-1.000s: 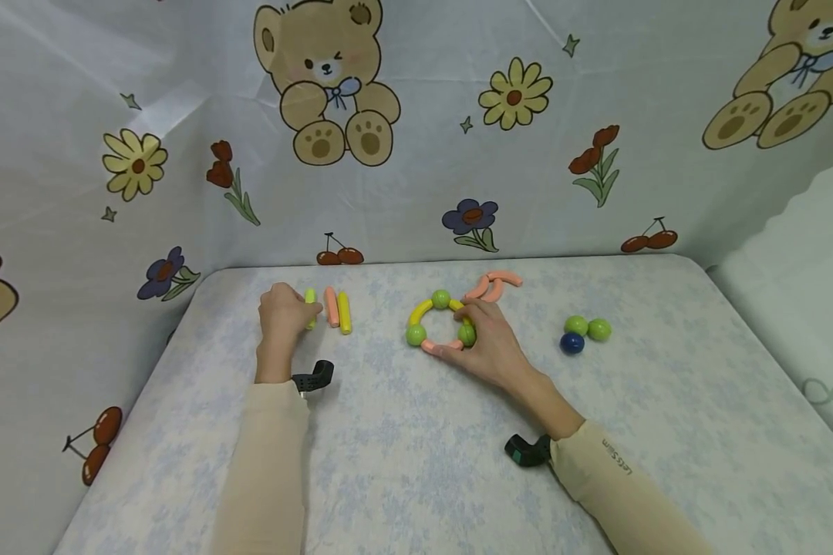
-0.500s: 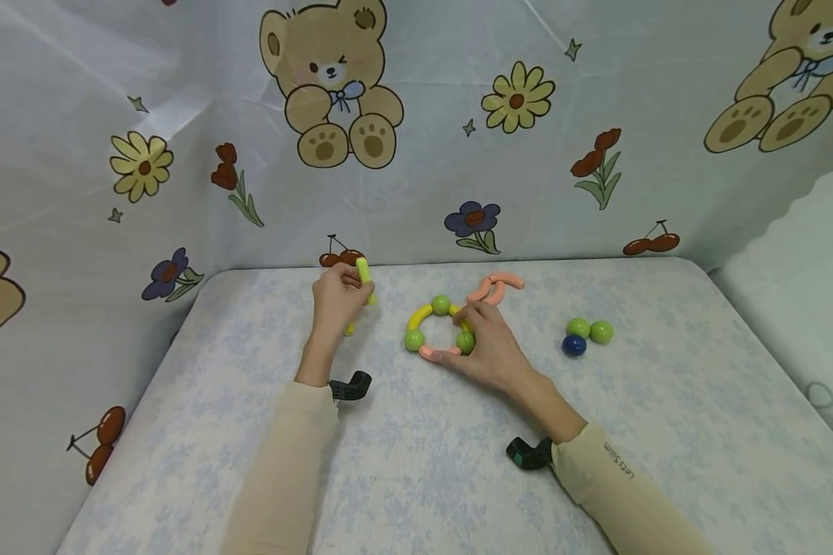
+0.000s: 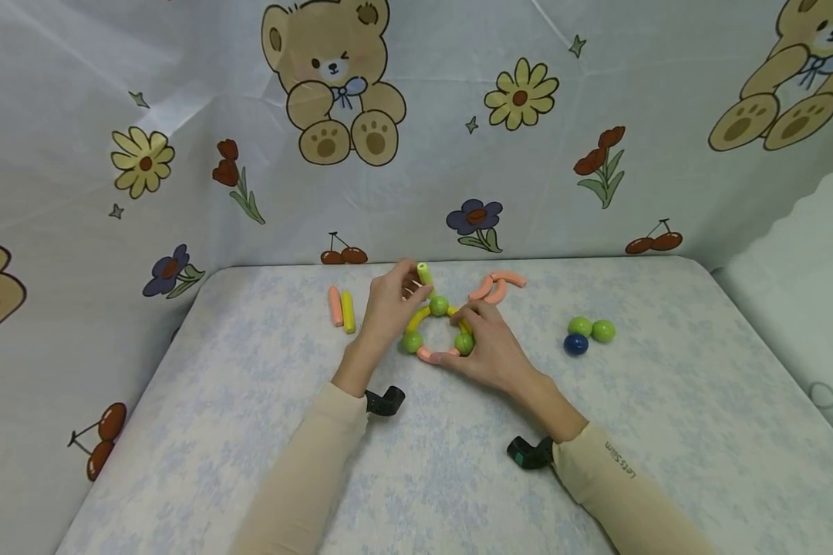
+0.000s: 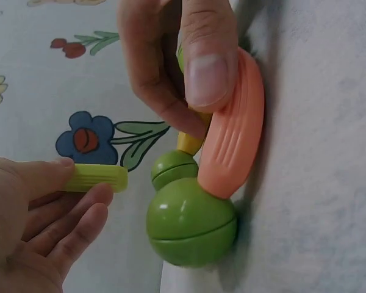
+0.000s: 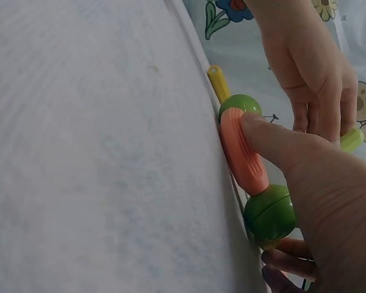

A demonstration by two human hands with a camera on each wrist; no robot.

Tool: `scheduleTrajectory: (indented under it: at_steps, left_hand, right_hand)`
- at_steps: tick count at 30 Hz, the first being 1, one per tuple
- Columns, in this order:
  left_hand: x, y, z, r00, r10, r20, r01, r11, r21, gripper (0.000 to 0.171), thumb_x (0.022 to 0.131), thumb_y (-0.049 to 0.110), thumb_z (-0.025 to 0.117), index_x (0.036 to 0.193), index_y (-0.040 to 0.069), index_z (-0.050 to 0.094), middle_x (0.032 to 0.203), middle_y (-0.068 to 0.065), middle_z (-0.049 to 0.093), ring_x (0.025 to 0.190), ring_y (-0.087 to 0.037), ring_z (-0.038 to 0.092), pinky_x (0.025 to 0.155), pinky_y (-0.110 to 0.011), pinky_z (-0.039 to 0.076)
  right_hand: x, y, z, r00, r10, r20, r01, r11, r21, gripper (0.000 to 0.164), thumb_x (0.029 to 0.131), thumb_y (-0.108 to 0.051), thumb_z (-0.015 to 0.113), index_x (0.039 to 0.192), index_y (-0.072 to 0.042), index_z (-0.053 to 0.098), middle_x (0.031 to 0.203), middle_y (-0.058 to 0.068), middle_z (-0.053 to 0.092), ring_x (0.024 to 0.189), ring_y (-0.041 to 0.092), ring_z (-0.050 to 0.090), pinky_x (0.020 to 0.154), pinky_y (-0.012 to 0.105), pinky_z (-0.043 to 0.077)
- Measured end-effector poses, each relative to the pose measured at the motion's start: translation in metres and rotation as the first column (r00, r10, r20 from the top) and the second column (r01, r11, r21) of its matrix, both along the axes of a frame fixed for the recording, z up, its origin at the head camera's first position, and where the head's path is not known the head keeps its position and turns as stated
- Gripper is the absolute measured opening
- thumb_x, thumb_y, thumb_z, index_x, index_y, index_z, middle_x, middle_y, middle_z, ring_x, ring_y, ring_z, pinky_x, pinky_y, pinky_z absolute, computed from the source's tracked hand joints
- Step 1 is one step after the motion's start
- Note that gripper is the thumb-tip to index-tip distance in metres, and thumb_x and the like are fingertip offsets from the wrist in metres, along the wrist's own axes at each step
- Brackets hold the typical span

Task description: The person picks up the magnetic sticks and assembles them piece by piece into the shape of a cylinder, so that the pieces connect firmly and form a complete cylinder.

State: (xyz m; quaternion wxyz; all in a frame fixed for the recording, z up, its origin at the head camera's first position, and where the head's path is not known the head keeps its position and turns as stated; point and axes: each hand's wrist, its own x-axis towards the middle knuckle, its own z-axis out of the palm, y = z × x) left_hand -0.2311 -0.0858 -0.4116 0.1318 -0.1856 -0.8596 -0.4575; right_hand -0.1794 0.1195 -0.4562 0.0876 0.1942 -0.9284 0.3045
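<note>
Right hand (image 3: 491, 339) grips the ring (image 3: 419, 317), apparently to steady it; left hand (image 3: 391, 299) pinches a rod (image 3: 425, 277) near the far ball (image 3: 439, 306), seemingly to leave an end free

Bead ring (image 3: 439, 306) partly behind right fingers (image 3: 477, 314), sleeves (image 3: 305, 470) cropped below

lime stick (image 3: 425, 276), green balls (image 3: 439, 306), pink and yellow arcs (image 4: 238, 137), blue-mottled white tabletop (image 3: 430, 478)
</note>
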Motion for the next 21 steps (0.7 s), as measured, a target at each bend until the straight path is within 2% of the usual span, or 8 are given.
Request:
scheduleTrajectory:
  at_steps: [3, 8, 12, 21]
  left_hand:
    - [0.000, 0.005, -0.003, 1.000, -0.018, -0.016, 0.017, 0.999, -0.040, 0.017, 0.102, 0.015, 0.073, 0.116, 0.007, 0.067, 0.102, -0.009, 0.075, 0.092, -0.021, 0.072, 0.081, -0.033, 0.060]
    - [0.000, 0.010, -0.010, 0.999, -0.051, 0.013, 0.052, 0.993, -0.105, 0.012, 0.106, 0.016, 0.066, 0.115, 0.009, 0.066, 0.103, -0.006, 0.075, 0.091, -0.018, 0.072, 0.078, -0.032, 0.059]
    - [-0.002, 0.011, -0.015, 0.997, -0.067, 0.023, 0.069, 0.994, -0.082, 0.010, 0.106, 0.015, 0.065, 0.113, 0.008, 0.066, 0.100, -0.007, 0.075, 0.088, -0.016, 0.072, 0.073, -0.031, 0.058]
    - [-0.005, 0.010, -0.020, 0.994, -0.085, 0.066, 0.089, 0.994, -0.060, 0.014, 0.107, 0.015, 0.062, 0.116, 0.006, 0.069, 0.100, -0.009, 0.075, 0.086, -0.016, 0.072, 0.074, -0.028, 0.059]
  right_hand:
    - [0.000, 0.000, -0.001, 1.000, 0.017, -0.023, -0.017, 1.000, 0.007, 0.076, 0.078, -0.066, 0.086, 0.121, -0.005, 0.070, 0.136, 0.013, 0.057, 0.124, 0.030, 0.055, 0.101, 0.050, 0.051]
    - [-0.001, 0.000, -0.002, 0.996, 0.052, -0.072, -0.051, 0.999, 0.018, 0.072, 0.078, -0.063, 0.087, 0.117, -0.004, 0.070, 0.129, 0.013, 0.058, 0.115, 0.028, 0.055, 0.095, 0.046, 0.052]
    - [-0.002, 0.001, -0.002, 0.994, 0.067, -0.087, -0.065, 0.998, 0.023, 0.070, 0.078, -0.060, 0.088, 0.115, -0.003, 0.070, 0.128, 0.014, 0.058, 0.113, 0.029, 0.055, 0.095, 0.046, 0.051]
    - [-0.002, 0.000, -0.003, 0.994, 0.065, -0.085, -0.063, 0.997, 0.033, 0.070, 0.079, -0.060, 0.088, 0.115, -0.003, 0.070, 0.127, 0.013, 0.058, 0.113, 0.029, 0.055, 0.095, 0.046, 0.051]
